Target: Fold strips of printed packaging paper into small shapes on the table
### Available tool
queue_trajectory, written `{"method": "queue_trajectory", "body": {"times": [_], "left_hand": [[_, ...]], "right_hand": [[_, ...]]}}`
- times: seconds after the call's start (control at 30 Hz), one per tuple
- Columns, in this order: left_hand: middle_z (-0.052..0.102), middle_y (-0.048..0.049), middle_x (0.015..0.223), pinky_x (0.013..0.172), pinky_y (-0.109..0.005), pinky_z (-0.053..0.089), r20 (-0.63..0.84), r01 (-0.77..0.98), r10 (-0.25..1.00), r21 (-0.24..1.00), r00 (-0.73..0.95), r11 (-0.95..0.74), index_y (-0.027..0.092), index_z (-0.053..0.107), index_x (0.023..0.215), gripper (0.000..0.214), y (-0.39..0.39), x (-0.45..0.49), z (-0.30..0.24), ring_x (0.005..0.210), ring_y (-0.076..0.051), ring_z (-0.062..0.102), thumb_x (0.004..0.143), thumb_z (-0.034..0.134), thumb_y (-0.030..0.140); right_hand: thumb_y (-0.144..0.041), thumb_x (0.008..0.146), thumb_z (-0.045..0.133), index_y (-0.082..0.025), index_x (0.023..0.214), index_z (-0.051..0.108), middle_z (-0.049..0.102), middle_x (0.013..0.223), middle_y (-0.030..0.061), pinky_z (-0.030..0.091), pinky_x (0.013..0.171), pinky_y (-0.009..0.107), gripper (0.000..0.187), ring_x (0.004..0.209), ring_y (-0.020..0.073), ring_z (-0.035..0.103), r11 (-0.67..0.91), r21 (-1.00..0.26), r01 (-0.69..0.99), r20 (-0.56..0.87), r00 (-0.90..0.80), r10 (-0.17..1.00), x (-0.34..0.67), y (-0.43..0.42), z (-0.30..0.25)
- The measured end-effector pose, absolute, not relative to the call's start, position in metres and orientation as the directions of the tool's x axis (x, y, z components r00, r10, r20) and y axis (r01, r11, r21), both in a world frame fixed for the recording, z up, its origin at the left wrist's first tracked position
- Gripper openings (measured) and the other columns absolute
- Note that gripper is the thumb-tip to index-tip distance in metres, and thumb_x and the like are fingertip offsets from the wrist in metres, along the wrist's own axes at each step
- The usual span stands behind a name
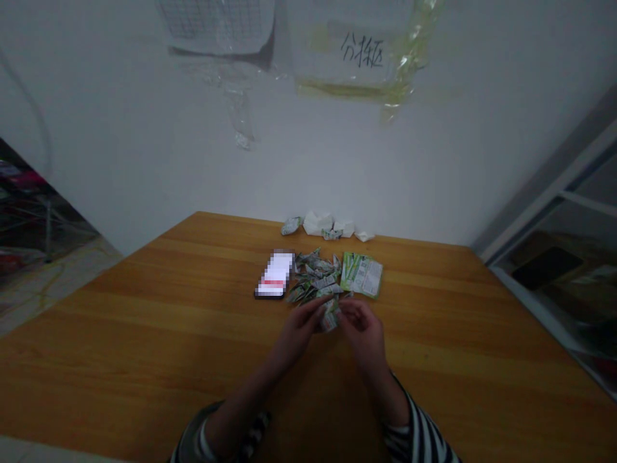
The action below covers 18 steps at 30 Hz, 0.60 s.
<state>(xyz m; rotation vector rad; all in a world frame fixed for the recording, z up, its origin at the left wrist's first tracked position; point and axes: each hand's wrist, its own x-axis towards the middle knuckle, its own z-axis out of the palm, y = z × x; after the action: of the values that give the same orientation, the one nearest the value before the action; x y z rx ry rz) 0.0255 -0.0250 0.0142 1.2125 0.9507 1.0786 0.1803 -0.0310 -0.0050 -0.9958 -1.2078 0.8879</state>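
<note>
My left hand [299, 329] and my right hand [364, 331] meet over the wooden table [144, 334], both pinching one small folded piece of green-and-white printed paper [330, 317] between their fingertips. Just beyond the hands lies a pile of several similar folded paper pieces [315, 278]. To the right of the pile sits a flat stack of green-and-white printed sheets [362, 274]. Striped sleeves cover both of my forearms.
A phone [275, 274] lies left of the pile, screen lit. Crumpled white paper scraps [324, 225] sit at the table's far edge against the white wall. A taped plastic sheet with handwriting [361, 51] hangs on the wall. A metal frame [554, 212] stands to the right.
</note>
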Motion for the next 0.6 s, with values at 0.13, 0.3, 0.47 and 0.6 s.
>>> {"method": "queue_trajectory", "body": {"times": [0.13,0.3,0.47,0.6], "left_hand": [[0.069,-0.0078,0.122,0.087,-0.04,0.056,0.166,0.122,0.944,0.971,0.287,-0.208,0.023,0.061,0.127,0.04,-0.024,0.029,0.002,0.105,-0.026,0.066,0.091,0.052,0.037],[0.06,-0.0133,0.134,0.099,-0.041,0.049,0.389,0.494,0.847,0.69,0.363,-0.529,0.019,0.056,0.132,0.041,-0.024,0.031,-0.008,0.117,-0.026,0.061,0.092,0.049,0.021],[0.067,-0.0182,0.119,0.087,-0.04,0.056,0.393,0.67,0.818,0.474,0.42,-0.572,0.013,0.048,0.137,0.047,-0.027,0.033,-0.009,0.104,-0.027,0.067,0.09,0.049,0.015],[0.069,-0.0158,0.11,0.083,-0.039,0.057,0.419,0.711,0.84,0.468,0.345,-0.525,0.014,0.058,0.125,0.04,-0.031,0.035,-0.003,0.097,-0.026,0.067,0.087,0.049,0.01]], "right_hand": [[-0.027,0.068,0.077,-0.021,0.094,0.069,0.073,0.087,0.0041,0.054,0.073,0.031,0.028,0.079,0.019,0.068,0.131,-0.956,-0.263,0.103,0.118,0.988,0.183,-0.025,-0.013],[-0.031,0.069,0.076,-0.017,0.084,0.073,0.074,0.082,0.0059,0.052,0.074,0.032,0.021,0.076,0.0198,0.067,0.086,-0.984,-0.155,0.07,0.11,0.992,0.185,-0.026,-0.012],[-0.031,0.074,0.072,-0.016,0.087,0.069,0.068,0.074,0.0026,0.05,0.063,0.027,0.021,0.067,0.0167,0.062,0.123,-0.99,-0.064,0.113,0.137,0.984,0.177,-0.031,-0.007],[-0.026,0.076,0.069,-0.018,0.093,0.062,0.065,0.08,0.0017,0.048,0.061,0.025,0.02,0.069,0.0151,0.06,0.152,-0.987,-0.051,0.146,0.118,0.982,0.169,-0.034,-0.009]]}}
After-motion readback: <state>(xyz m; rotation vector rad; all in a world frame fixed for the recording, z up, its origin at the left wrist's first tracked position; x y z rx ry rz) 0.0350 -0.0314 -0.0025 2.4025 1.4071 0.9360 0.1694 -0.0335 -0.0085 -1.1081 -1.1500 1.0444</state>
